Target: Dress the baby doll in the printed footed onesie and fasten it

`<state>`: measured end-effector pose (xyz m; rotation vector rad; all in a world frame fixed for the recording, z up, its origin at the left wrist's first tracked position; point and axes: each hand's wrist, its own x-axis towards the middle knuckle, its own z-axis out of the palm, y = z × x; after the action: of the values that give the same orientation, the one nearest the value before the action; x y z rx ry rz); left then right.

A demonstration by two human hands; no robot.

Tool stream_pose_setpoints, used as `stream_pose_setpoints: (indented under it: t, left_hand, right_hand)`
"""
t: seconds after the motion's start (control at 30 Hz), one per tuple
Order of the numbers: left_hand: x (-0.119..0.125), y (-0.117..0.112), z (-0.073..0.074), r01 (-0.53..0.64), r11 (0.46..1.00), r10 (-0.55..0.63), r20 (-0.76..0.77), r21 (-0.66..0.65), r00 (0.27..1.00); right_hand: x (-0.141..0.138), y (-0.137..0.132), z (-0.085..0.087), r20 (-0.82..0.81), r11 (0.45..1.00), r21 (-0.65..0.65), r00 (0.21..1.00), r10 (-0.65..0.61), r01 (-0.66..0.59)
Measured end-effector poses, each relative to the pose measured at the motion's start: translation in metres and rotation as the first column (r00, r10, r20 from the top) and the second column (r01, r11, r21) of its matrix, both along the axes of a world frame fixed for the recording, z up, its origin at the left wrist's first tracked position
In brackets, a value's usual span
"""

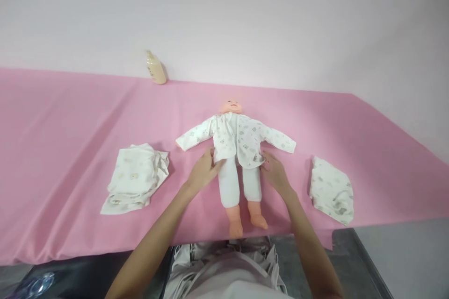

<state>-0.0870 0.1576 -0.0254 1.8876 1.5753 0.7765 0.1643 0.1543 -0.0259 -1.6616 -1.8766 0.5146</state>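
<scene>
A baby doll (231, 107) lies on its back, its feet toward me. It has on white leggings (228, 184) and a white printed baby jacket (249, 142), whose front hangs unfastened with the sleeves spread to both sides. At the jacket's left lower edge is my left hand (204, 170), thumb and fingers apart, the thumb near the doll's hip. My right hand (276, 173) pinches the hem at the opposite side. The far end of the right sleeve looks flat, with no doll hand showing.
Folded white clothes (135, 177) lie to the left, and a folded printed cloth (331, 191) to the right. A cream pump bottle (156, 70) stands by the wall. Pink cloth (77, 149) covers the table, its front edge close to my body.
</scene>
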Motion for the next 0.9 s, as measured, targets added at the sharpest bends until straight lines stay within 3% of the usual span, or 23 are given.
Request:
stream_pose_setpoints:
  t: [0.13,0.23,0.3,0.4,0.5,0.57,0.63,0.67,0.7,0.77,0.83,0.9]
  left_hand:
    - [-0.006,0.004,-0.003,-0.085,0.993,0.084,0.014,0.08,0.996]
    - [-0.006,0.005,-0.003,-0.154,0.973,0.141,0.086,0.169,0.986]
    - [-0.006,0.005,-0.003,-0.215,0.954,0.198,0.103,0.209,0.975]
    - [-0.007,0.006,-0.003,-0.268,0.914,0.262,0.06,0.304,0.963]
    - [-0.005,0.007,-0.005,-0.141,0.906,0.166,-0.03,0.399,0.986]
    - [-0.004,0.008,-0.006,-0.056,0.922,0.075,-0.033,0.384,0.997]
    - [-0.006,0.011,-0.007,-0.135,0.943,0.101,0.125,0.305,0.987]
    - [-0.008,0.014,-0.006,-0.242,0.942,0.178,0.265,0.234,0.948]
    - [-0.011,0.017,-0.006,-0.368,0.92,0.283,0.421,0.134,0.862]
    - [-0.021,0.022,-0.004,-0.554,0.826,0.467,0.677,-0.105,0.569]
    - [-0.03,0.023,-0.002,-0.605,0.743,0.548,0.779,-0.287,0.303]
    - [-0.033,0.017,0.001,-0.646,0.68,0.574,0.8,-0.345,0.176]
  right_hand:
    - [-0.005,0.002,-0.003,-0.16,0.987,-0.124,0.98,-0.119,0.099]
    - [-0.004,-0.005,-0.002,-0.412,0.965,-0.191,0.878,-0.244,0.179]
    - [-0.002,-0.011,-0.001,-0.48,0.948,-0.258,0.826,-0.295,0.188]
    - [-0.005,-0.018,0.002,-0.252,0.934,-0.231,0.911,-0.327,0.272]
    - [-0.017,-0.02,0.004,0.048,0.966,0.037,0.965,-0.259,0.258]
    - [-0.023,-0.017,0.007,0.061,0.982,0.134,0.988,-0.141,0.132]
    - [-0.022,-0.01,0.01,-0.132,0.99,0.103,0.988,-0.079,0.093]
    - [-0.017,-0.005,0.011,-0.306,0.991,0.057,0.946,-0.102,0.125]
    - [-0.009,0.0,0.012,-0.503,0.983,-0.008,0.849,-0.163,0.184]
    - [0.012,0.007,0.011,-0.813,0.939,-0.153,0.5,-0.297,0.309]
    - [0.035,0.008,0.004,-0.919,0.88,-0.272,0.167,-0.357,0.389]
    - [0.049,0.001,-0.005,-0.914,0.818,-0.367,-0.007,-0.405,0.442]
